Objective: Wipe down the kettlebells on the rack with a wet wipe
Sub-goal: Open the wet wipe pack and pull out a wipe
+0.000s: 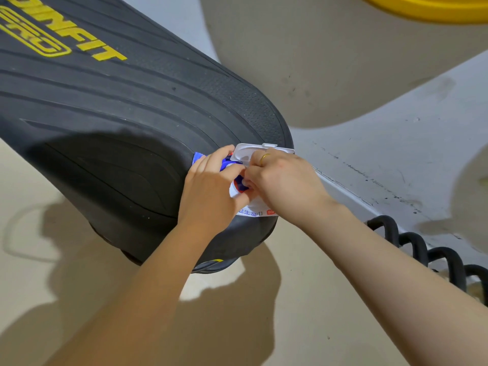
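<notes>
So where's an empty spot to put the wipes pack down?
The black platform is bare left of the left hand, below the yellow lettering. Its rounded end is crowded: both hands, right hand, sit on the wipes pack.

Bright overhead light casts soft shadows on the floor (237, 326); wide-angle edges bend, focus sharp.

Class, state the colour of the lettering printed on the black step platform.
Yellow lettering on the black step platform, clearest in the head view.
</notes>
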Tool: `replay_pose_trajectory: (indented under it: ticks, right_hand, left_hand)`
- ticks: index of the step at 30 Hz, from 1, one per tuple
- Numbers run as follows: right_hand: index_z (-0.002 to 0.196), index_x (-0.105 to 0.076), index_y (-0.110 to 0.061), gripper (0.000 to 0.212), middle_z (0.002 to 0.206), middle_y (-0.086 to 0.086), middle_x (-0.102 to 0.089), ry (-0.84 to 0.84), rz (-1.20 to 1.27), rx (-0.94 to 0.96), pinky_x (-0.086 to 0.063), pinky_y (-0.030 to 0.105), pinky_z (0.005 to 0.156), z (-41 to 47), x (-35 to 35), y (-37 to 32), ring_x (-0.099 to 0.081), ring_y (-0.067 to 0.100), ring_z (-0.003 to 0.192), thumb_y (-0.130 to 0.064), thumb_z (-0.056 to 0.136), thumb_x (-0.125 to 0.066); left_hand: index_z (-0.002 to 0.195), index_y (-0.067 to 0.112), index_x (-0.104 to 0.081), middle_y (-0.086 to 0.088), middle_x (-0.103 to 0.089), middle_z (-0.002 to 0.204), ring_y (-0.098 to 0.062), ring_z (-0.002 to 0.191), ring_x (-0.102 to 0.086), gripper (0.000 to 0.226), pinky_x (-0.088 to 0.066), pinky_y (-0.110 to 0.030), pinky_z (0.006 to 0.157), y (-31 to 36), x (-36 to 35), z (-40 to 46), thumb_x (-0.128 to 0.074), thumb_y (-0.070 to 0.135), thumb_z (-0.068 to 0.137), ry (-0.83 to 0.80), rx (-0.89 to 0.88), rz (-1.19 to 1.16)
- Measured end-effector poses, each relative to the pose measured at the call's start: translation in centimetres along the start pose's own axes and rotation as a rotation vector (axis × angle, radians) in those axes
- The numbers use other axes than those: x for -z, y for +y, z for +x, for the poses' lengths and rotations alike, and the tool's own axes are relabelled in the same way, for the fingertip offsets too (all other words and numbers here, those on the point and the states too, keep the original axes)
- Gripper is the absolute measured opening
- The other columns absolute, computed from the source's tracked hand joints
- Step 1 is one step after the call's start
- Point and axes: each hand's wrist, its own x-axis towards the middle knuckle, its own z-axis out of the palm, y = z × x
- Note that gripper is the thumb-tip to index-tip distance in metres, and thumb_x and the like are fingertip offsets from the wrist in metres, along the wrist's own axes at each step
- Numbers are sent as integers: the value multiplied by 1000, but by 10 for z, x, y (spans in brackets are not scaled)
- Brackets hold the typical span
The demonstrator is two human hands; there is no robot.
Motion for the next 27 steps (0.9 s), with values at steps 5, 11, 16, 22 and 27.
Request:
replay_pose_trajectory:
  ticks: [5,11,16,22,27]
  right_hand:
    - [95,-66,-7,19,103,9,-60,-135,263,-161,-39,31,62,3,2,0,-57,32,89,-16,90,-51]
    - [85,-67,-2,17,88,14,-69,-29,565,-302,-28,26,60,-2,7,9,-50,25,74,-9,87,-51]
    - [70,-42,-20,27,70,-6,-46,-106,795,-255,-30,18,57,-15,-1,13,-41,9,64,-6,93,-44]
    - [72,-47,-22,28,69,-5,-54,42,1109,-509,-38,17,60,-21,-4,23,-46,2,58,-12,97,-41]
    - [103,-70,-18,24,100,2,-62,38,753,-272,-46,23,78,-21,-6,22,-57,18,91,-28,83,-64]
  left_hand:
    - [69,15,-70,-11,-65,114,-31,93,-64,29,-43,-35,86,3,0,0,-53,39,66,48,35,-88]
    - [66,15,-70,-10,-67,107,-32,81,-64,27,-42,-32,81,6,0,1,-57,39,69,84,53,-126]
    - [64,16,-69,-10,-68,99,-32,74,-62,28,-40,-31,78,12,1,1,-54,40,70,111,75,-91]
    - [64,18,-67,-10,-67,94,-30,74,-62,22,-40,-27,74,9,-1,1,-59,36,70,70,65,-20]
    - [67,16,-66,-10,-67,93,-30,76,-64,20,-45,-31,73,10,1,3,-58,34,67,80,61,-57]
